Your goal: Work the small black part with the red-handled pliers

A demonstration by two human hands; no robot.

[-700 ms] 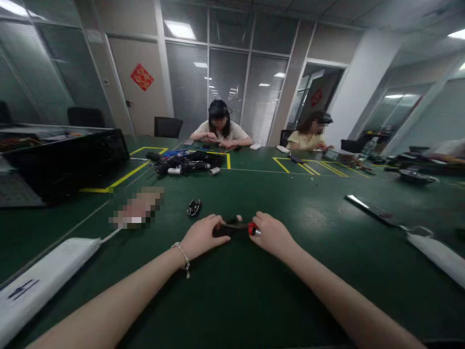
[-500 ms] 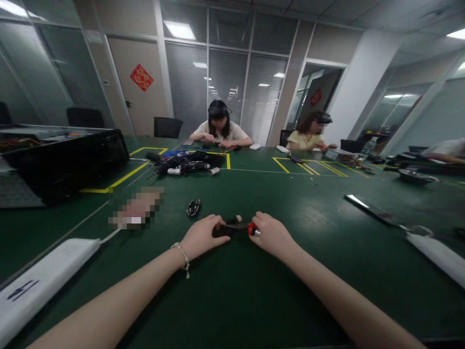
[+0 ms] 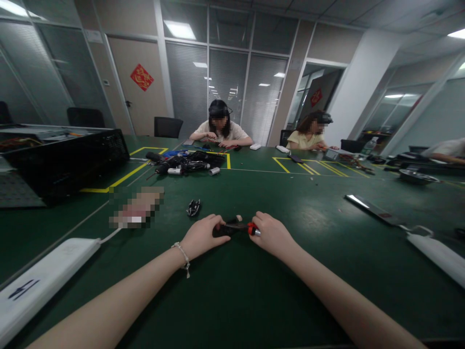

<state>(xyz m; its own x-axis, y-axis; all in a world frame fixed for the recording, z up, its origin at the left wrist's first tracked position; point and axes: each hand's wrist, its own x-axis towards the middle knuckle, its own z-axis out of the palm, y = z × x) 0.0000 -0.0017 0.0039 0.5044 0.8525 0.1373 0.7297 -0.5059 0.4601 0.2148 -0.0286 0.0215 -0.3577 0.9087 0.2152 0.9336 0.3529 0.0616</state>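
Observation:
Low over the green table, my left hand (image 3: 208, 231) pinches a small black part (image 3: 225, 230) between thumb and fingers. My right hand (image 3: 271, 230) is closed around a red-handled tool (image 3: 251, 229) with a silvery piece showing under the fingers. A dark, narrow section of the tool extends leftward to the black part, and they appear to touch; its exact kind is too small to make out. Just beyond lies a small pale piece (image 3: 239, 218). A black and silvery broken-looking piece (image 3: 193, 208) rests farther off, ahead of my left hand.
On the left stand a black computer case (image 3: 69, 162) and a white power strip (image 3: 47, 278). A heap of black parts and cables (image 3: 189, 162) lies ahead. To the right are a dark flat strip (image 3: 370, 209) and another white bar (image 3: 436, 254). Co-workers sit across the table (image 3: 254, 189).
My hands stay almost in place; the tool's dark section has turned or shifted slightly against the black part. The far-right co-worker's hand has drawn in a little.

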